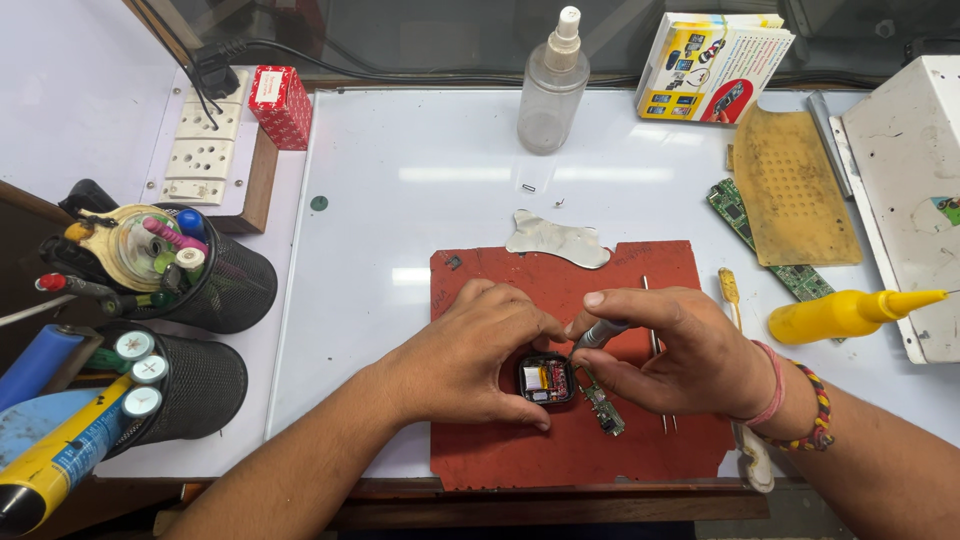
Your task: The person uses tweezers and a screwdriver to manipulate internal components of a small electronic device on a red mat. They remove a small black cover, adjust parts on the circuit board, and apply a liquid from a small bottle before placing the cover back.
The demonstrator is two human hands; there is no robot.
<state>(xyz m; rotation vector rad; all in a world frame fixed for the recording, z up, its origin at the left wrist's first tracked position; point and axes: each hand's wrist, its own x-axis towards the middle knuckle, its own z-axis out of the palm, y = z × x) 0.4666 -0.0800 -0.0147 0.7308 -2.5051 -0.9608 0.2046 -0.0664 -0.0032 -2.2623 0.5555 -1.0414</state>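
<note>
The left hand [470, 365] grips the small opened black casing [546, 379], fingers curled round its left and lower sides, pinning it to the red mat [580, 455]. The right hand [680, 352] pinches a slim grey-handled tool [598, 335], tip angled down to the casing's upper right corner. The casing sits near the middle of the mat, a narrow green circuit strip [604, 408] touching its right side.

It looks light and stiff, but its exposed board and little battery seem fragile; the outer walls are probably the safe hold, never the innards.

Tweezers [655, 345] lie on the mat under the right hand. Beyond the mat's far edge lie a pale metal shield [556, 239] and bare white desk [420, 170], the widest room. Right of the mat crowd a brush [730, 290], yellow bottle [845, 313] and green board [745, 215]; left of it stand mesh tool cups [235, 290].
</note>
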